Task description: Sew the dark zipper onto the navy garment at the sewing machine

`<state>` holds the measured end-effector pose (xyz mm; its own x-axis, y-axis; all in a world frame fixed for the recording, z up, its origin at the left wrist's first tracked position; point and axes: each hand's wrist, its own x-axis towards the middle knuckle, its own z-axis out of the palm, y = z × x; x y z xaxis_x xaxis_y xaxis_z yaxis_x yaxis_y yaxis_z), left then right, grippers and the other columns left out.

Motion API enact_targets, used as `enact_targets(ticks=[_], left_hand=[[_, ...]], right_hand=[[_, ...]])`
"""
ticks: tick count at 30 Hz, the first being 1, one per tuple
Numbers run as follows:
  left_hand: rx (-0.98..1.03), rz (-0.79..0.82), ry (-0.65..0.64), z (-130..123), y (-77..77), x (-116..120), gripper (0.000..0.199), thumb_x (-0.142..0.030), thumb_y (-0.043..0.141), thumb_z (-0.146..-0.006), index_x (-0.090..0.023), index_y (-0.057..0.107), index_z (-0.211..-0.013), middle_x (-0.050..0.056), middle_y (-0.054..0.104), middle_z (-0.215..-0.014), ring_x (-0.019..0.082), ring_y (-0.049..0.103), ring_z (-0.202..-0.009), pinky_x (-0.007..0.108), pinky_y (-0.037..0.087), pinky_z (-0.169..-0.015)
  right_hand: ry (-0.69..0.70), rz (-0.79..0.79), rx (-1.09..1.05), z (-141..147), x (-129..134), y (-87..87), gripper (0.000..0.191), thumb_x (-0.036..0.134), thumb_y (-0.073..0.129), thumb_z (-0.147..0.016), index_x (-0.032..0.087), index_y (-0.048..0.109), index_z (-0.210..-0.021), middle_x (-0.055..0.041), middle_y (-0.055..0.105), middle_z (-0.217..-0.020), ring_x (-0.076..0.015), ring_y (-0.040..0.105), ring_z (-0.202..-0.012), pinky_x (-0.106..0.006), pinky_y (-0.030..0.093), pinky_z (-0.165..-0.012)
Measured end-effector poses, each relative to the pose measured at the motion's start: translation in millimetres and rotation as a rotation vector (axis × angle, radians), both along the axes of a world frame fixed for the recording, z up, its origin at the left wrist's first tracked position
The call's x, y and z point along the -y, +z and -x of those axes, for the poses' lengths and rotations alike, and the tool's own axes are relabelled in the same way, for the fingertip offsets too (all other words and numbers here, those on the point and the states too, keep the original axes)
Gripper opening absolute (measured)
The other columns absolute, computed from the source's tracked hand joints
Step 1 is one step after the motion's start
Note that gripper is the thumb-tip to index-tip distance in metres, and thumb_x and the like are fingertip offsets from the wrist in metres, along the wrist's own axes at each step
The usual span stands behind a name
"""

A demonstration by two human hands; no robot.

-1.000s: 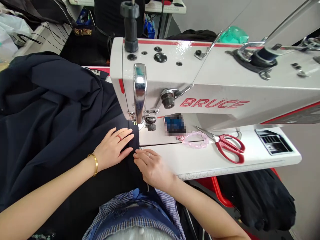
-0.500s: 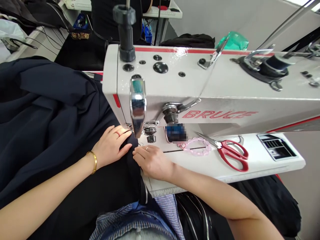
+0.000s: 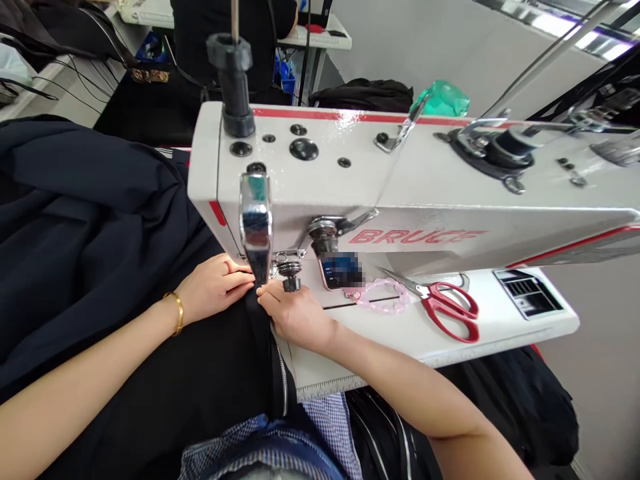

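Observation:
A dark garment with a zipper along its edge lies across the left of the sewing machine. Left of the needle area, my left hand rests on the cloth, thumb and fingers drawn together on it near the edge. My right hand has its fingers curled in a pinch on the same edge, close in front of the thread tension knob. The fingertips of both hands nearly meet below the metal take-up lever guard. The needle and presser foot are hidden.
Red-handled scissors, a pink bead bracelet and a phone with a blurred screen lie on the machine bed to the right. More dark cloth hangs below. A person in black sits beyond the machine.
My left thumb has closed in toward the fingers. My right hand has come nearer the left one at the cloth edge. The whole view has shifted slightly.

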<state>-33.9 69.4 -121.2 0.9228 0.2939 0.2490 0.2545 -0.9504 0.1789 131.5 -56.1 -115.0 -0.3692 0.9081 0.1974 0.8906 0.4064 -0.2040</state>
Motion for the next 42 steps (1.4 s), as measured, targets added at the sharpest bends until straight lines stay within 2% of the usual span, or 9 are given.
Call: enact_targets(ticks=[11, 17, 21, 24, 29, 32, 35, 37, 42], left_hand=[[-0.006, -0.135, 0.069, -5, 4.7, -11, 0.036, -0.035, 0.036, -0.088, -0.022, 0.069, -0.082, 0.004, 0.064, -0.063, 0.017, 0.058, -0.065, 0.03, 0.048, -0.064], [-0.03, -0.248, 0.053, 29, 21.2, 45, 0.04, -0.026, 0.037, -0.088, -0.014, 0.045, -0.126, 0.014, 0.052, -0.126, 0.024, 0.055, -0.107, 0.043, 0.042, -0.093], [-0.026, -0.25, 0.187, 64, 32.8, 98, 0.045, -0.027, 0.04, -0.087, -0.007, 0.042, -0.128, 0.018, 0.042, -0.133, 0.028, 0.048, -0.116, 0.044, 0.04, -0.097], [-0.008, 0.081, 0.28, 75, 42.2, 130, 0.039, -0.036, 0.04, -0.086, -0.013, 0.059, -0.111, 0.012, 0.052, -0.126, 0.029, 0.044, -0.121, 0.045, 0.04, -0.099], [-0.094, 1.027, 0.509, 62, 63.9, 164, 0.049, -0.047, 0.042, -0.081, -0.016, 0.052, -0.117, 0.007, 0.067, -0.099, 0.022, 0.061, -0.097, 0.035, 0.05, -0.087], [-0.14, 1.242, 0.539, 57, 68.1, 173, 0.049, -0.033, 0.05, -0.071, -0.018, 0.047, -0.117, 0.002, 0.066, -0.088, 0.018, 0.063, -0.08, 0.028, 0.052, -0.072], [-0.234, 1.245, 0.601, 69, 60.5, 178, 0.034, -0.028, 0.043, -0.068, -0.017, 0.052, -0.099, -0.003, 0.058, -0.064, 0.011, 0.052, -0.05, 0.021, 0.043, -0.046], [-0.257, 1.199, 0.65, 82, 53.9, 180, 0.031, -0.036, 0.038, -0.072, -0.016, 0.054, -0.09, -0.004, 0.05, -0.054, 0.01, 0.044, -0.043, 0.02, 0.035, -0.041], [-0.214, 1.049, 0.71, 118, 45.2, 186, 0.051, -0.059, 0.035, -0.076, -0.016, 0.06, -0.09, -0.002, 0.053, -0.055, 0.011, 0.047, -0.043, 0.021, 0.038, -0.041]], right_hand=[[-0.11, 0.02, 0.016, 4, 1, 8.8, 0.018, 0.015, 0.048, -0.083, 0.019, 0.055, -0.099, -0.0052, 0.058, -0.095, -0.0178, 0.053, -0.087, -0.03, 0.04, -0.074], [-0.009, -0.044, -0.056, 32, 49, 14.1, 0.033, 0.052, 0.045, -0.085, 0.027, 0.055, -0.106, -0.0032, 0.051, -0.108, -0.0165, 0.052, -0.084, -0.03, 0.04, -0.07], [0.048, -0.089, -0.151, 61, 94, 12.7, 0.022, 0.036, 0.045, -0.088, 0.023, 0.054, -0.103, -0.0027, 0.052, -0.108, -0.0135, 0.051, -0.078, -0.028, 0.04, -0.068], [0.058, -0.131, -0.183, 80, 115, 15.1, 0.017, 0.026, 0.047, -0.083, 0.02, 0.053, -0.097, -0.0025, 0.055, -0.101, -0.014, 0.051, -0.076, -0.028, 0.041, -0.066], [0.16, -0.254, -0.167, 113, 128, 19.0, 0.018, 0.026, 0.038, -0.088, 0.021, 0.055, -0.083, 0.0004, 0.058, -0.086, -0.015, 0.051, -0.071, -0.031, 0.042, -0.066], [0.287, -0.297, -0.197, 128, 138, 11.0, 0.023, 0.024, 0.035, -0.09, 0.024, 0.054, -0.104, 0.0033, 0.056, -0.111, -0.0131, 0.052, -0.078, -0.03, 0.043, -0.073], [0.391, -0.272, -0.319, 132, 156, -12.4, 0.027, 0.027, 0.036, -0.09, 0.026, 0.05, -0.114, 0.0039, 0.052, -0.122, -0.0106, 0.053, -0.091, -0.024, 0.043, -0.079], [0.293, -0.126, -0.55, 127, 166, -35.7, 0.023, 0.03, 0.042, -0.088, 0.024, 0.053, -0.106, 0.0014, 0.058, -0.111, -0.0105, 0.054, -0.093, -0.022, 0.044, -0.078], [-0.435, 0.298, -1.22, 103, 162, -86.8, 0.029, 0.036, 0.047, -0.084, 0.016, 0.054, -0.102, -0.0089, 0.059, -0.099, -0.0183, 0.055, -0.091, -0.033, 0.046, -0.081]])
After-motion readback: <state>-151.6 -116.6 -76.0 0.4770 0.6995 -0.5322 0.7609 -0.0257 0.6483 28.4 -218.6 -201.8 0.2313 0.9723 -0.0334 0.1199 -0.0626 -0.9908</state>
